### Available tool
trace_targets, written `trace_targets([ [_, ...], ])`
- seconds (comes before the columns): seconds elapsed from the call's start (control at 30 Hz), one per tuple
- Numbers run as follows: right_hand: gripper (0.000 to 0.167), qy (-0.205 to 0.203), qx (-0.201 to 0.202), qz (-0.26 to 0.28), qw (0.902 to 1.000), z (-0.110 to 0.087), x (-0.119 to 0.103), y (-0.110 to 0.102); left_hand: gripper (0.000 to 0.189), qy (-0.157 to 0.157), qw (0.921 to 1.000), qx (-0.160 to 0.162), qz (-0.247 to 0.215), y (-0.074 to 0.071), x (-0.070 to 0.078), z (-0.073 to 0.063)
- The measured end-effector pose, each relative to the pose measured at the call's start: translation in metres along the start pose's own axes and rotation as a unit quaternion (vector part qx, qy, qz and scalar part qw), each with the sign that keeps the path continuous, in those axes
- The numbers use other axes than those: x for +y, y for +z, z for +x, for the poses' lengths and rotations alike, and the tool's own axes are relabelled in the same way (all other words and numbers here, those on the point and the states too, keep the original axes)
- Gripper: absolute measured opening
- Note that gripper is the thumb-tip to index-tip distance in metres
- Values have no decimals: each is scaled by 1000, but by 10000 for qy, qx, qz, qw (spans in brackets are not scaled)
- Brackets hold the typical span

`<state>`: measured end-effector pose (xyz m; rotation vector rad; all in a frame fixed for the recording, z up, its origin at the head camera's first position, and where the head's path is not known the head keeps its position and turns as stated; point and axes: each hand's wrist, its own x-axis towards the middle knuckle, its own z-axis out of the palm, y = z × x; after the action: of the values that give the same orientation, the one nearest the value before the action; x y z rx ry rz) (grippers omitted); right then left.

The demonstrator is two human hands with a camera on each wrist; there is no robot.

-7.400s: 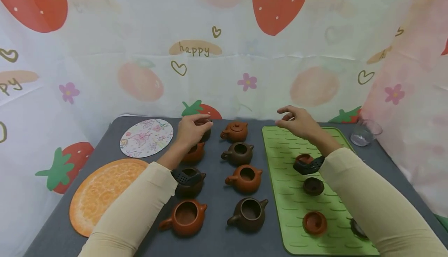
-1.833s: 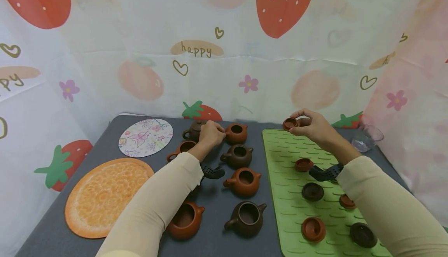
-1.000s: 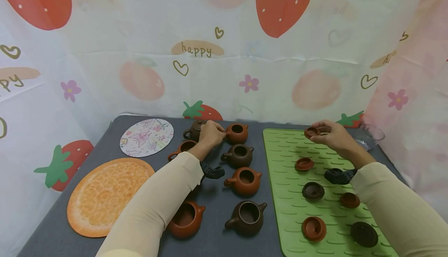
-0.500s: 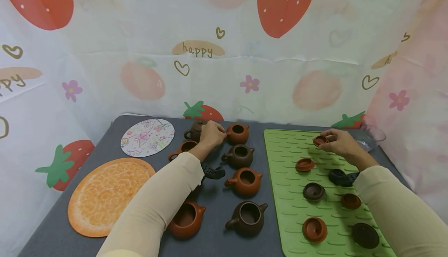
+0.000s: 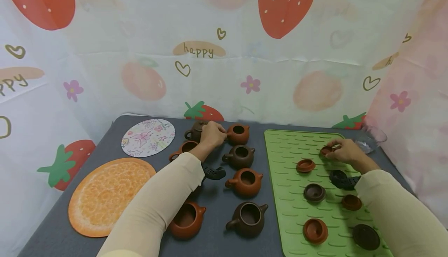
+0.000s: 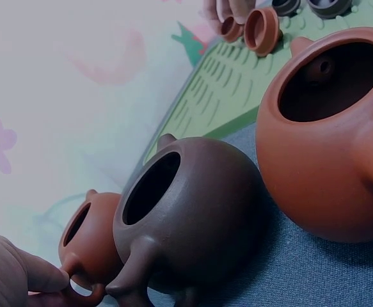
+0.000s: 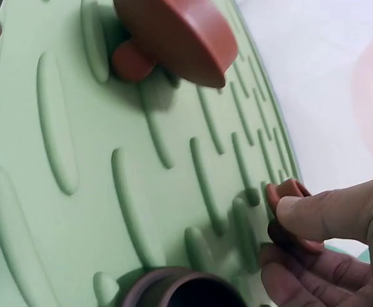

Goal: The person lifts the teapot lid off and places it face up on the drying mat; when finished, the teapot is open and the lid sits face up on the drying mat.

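My left hand (image 5: pixel 212 134) pinches the handle of a small red clay teapot (image 5: pixel 238 134) standing lidless at the back of the table. In the left wrist view, the thumb and a finger close on that handle, and a dark teapot (image 6: pixel 192 211) stands beside it. On the right, my right hand (image 5: pixel 346 152) holds a small red teapot lid (image 5: pixel 326 151) between thumb and fingers, low over the far part of the green mat (image 5: pixel 280 144). Its hollow side faces up. The right wrist view shows the lid (image 7: pixel 292 188) close to the mat; whether it touches cannot be told.
Several upturned lids lie on the mat, among them a red one (image 5: pixel 305 165) and a dark one (image 5: pixel 314 193). Open teapots stand in two columns, such as a dark one (image 5: pixel 247 219). A glass (image 5: pixel 371 138) stands at the right; round mats (image 5: pixel 112 196) lie at the left.
The red teapot's lid came off in my right hand, which carried it right and lowered it toward the mat. My left hand moved from the left column to this teapot's handle and stays there.
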<state>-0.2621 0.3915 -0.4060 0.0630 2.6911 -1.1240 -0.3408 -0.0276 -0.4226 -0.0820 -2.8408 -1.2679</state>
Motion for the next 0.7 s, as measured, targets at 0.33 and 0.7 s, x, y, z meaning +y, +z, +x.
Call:
trace_targets([
  [0.33,51,231,-12,-184,9996,4,8,2,9,-52,10000,-27,-4,-1,2,-1],
  [0.7,62,302,-20,-585,9978,-2,8,-7,15,379,9992,92,66,-14,7,-3],
])
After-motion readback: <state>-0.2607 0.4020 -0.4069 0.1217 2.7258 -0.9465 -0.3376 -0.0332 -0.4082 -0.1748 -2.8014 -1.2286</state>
